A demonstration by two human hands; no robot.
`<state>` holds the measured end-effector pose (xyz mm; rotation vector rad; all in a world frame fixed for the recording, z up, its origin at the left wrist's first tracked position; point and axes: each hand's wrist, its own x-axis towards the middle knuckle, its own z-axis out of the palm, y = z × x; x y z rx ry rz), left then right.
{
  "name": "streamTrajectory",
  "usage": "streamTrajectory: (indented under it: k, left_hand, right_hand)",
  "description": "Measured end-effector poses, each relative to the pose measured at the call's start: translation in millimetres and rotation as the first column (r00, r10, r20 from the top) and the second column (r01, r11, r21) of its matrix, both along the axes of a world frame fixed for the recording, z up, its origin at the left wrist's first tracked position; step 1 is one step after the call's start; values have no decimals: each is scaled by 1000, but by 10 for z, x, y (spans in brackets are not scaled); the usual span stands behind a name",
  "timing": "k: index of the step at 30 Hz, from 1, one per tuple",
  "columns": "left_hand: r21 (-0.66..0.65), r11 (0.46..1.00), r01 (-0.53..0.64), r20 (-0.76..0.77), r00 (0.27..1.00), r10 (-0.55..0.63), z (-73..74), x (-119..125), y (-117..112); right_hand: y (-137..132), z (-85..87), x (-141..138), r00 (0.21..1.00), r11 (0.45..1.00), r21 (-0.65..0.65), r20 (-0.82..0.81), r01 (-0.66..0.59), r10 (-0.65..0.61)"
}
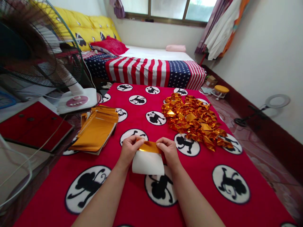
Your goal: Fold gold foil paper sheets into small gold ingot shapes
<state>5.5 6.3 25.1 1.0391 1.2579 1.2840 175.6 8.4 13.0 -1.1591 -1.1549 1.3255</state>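
Observation:
Between my two hands is a sheet of gold foil paper [148, 161], its far edge folded over so that a shiny gold strip lies above the white underside. My left hand [131, 147] pinches the fold's left end between thumb and fingers. At the right end, my right hand [168, 150] grips it the same way. To the left lies a stack of flat gold foil sheets [94, 130]. On the right, a heap of folded gold foil pieces [191, 118] spreads over the red cloth [123, 195], which has monkey prints in white circles.
A fan [75, 97] stands at the left, beside a dark red panel [35, 123]. Beyond the cloth is a bed [146, 71] with a striped and starred cover. A yellow stool [221, 89] and a ring-topped stand [262, 108] are on the floor at right.

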Motion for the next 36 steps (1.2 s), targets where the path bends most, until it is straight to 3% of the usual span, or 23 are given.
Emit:
streamTrajectory:
  k: [4,14,20,23,29,36]
  left_hand:
    - [-3,1000,-27,8,1000,27,-24,-12,14]
    - [145,976,161,-350,931,-101,-122,26,21]
    - [146,978,149,-288,952,-102,-141,31,19]
    - [166,969,182,-328,937,-120,-126,36,10]
    - [174,947,270,-370,909,-191,-56,43,-18]
    - [171,945,280,-403,895,-192,-58,57,-20]
  right_hand:
    - [14,-32,25,998,999,-28,-55,17,-18]
    - [19,-69,59,986,999,-26,-162,-29,24]
    - [29,-72,76,981,997,-24,-184,-69,63]
    - [27,-57,80,979,997,-23,-189,-77,72]
    - [3,-18,31,991,993,17,-68,-114,115]
    - [-15,14,-13,993,991,58,23,-121,120]
